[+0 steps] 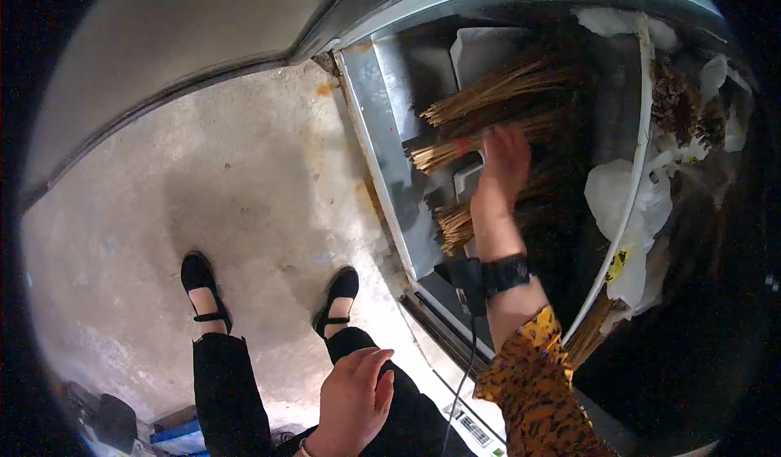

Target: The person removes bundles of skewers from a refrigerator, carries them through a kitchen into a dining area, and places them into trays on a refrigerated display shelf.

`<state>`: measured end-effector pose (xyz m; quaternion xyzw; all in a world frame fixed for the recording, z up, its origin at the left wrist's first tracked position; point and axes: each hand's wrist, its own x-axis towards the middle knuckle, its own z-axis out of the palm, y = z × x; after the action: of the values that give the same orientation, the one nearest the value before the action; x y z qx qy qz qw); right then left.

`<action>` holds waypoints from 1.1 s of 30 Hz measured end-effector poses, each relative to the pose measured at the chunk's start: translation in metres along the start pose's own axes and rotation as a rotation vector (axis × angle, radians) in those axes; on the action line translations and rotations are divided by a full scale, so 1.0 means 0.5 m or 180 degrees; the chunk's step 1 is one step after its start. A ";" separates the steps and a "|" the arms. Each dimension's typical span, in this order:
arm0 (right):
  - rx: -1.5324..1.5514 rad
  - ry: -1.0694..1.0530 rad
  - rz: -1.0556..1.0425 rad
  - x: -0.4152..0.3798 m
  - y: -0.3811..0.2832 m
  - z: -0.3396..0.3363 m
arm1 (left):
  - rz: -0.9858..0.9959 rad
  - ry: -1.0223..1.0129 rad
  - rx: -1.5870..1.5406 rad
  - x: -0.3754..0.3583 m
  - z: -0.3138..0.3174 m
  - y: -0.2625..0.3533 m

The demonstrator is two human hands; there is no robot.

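Inside a metal cabinet, my right hand (504, 162) rests at the middle bundle of thin brown sticks (435, 156), beside its red band; its fingers curve over the sticks, and whether they grip is hard to see. Another stick bundle (488, 91) lies farther up, and a third bundle (455, 227) lies below, nearer my wrist. My left hand (355, 396) hangs over my leg, away from the cabinet, with thumb and fingers apart and nothing in it.
A metal rim (378, 188) edges the cabinet. On a shelf to the right are white plastic bags (626, 205) and dark dried clusters (671, 103). A cable (472, 351) hangs from my right wrist. A blue box (179, 438) stands at lower left.
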<state>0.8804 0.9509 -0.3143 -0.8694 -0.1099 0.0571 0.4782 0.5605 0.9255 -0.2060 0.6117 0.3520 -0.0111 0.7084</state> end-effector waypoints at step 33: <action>0.1609 -0.0398 0.1440 0.047 -0.107 -0.041 | -0.0072 0.0102 0.0037 0.022 -0.004 0.017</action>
<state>0.8998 0.9677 -0.2581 -0.7207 0.0742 0.2403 0.6460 0.5718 0.9338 -0.2045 0.6119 0.3701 -0.0113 0.6989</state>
